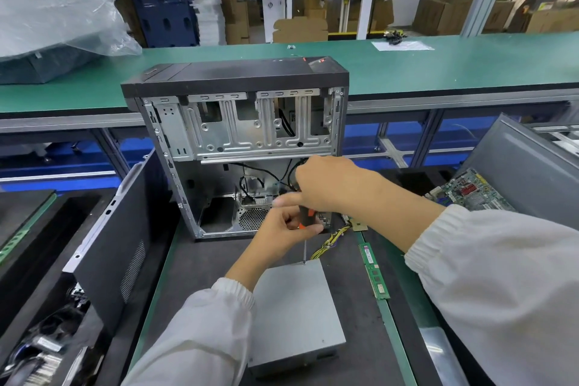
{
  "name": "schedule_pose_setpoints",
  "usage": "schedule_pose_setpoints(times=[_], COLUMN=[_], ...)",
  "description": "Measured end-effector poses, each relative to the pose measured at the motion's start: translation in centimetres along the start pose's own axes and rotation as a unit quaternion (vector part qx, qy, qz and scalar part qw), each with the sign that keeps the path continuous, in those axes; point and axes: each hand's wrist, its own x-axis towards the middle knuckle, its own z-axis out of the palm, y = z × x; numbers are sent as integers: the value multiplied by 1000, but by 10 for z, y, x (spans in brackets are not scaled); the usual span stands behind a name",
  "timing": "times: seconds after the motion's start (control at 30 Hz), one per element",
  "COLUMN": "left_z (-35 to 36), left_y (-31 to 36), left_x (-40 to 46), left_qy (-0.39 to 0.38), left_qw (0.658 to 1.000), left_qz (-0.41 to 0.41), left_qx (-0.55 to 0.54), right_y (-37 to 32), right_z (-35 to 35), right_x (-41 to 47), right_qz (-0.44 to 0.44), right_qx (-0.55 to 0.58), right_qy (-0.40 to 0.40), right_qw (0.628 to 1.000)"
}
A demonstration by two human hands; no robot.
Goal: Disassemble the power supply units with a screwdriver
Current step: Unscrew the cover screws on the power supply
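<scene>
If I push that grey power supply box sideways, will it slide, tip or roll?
The power supply box would probably slide rather than roll: it lies flat on a broad face. Tipping seems unlikely, being low and wide. Its yellow cable bundle looks floppy and would likely drag behind.

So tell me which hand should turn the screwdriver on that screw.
Probably the right hand: it caps the top of the screwdriver. The left hand pinches the handle lower down, steadying the tip on the power supply unit.

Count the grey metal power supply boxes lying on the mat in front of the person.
1. The power supply box lies on the dark mat, close in front of the open computer case, with the screwdriver tip at its far edge. Others may be hidden.
</scene>
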Motion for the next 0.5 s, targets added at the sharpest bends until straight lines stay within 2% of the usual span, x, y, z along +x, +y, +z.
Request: schedule_pose_setpoints(times=[0.07, 0.23, 0.3, 0.4, 0.47, 0.5], left_z=[0, -2, -2, -2, -2, -3], left_y=[-1, 0, 0, 2, 2, 2], left_x=[0, -2, -2, -1, -2, -2], left_qy=[8, -4, -8, -8, -3, -2], left_qw=[1000, 1000, 1000, 1000, 1000, 1000], left_qz=[-10, -8, -6, 3, -13, -19], left_qx=[-6, -14, -14, -10, -26, -22], right_y=[-3, 8, 9, 2, -1, -1], right_z=[3, -7, -6, 2, 6, 5], right_x=[2, 1, 1, 1, 3, 3], right_qz=[-11, -119, -104, -27, -34, -52], right_qx=[-23, 67, 65, 9, -21, -12], right_qy=[5, -101, -79, -15, 14, 1], right_qw=[1000, 986, 989, 999, 999, 999])
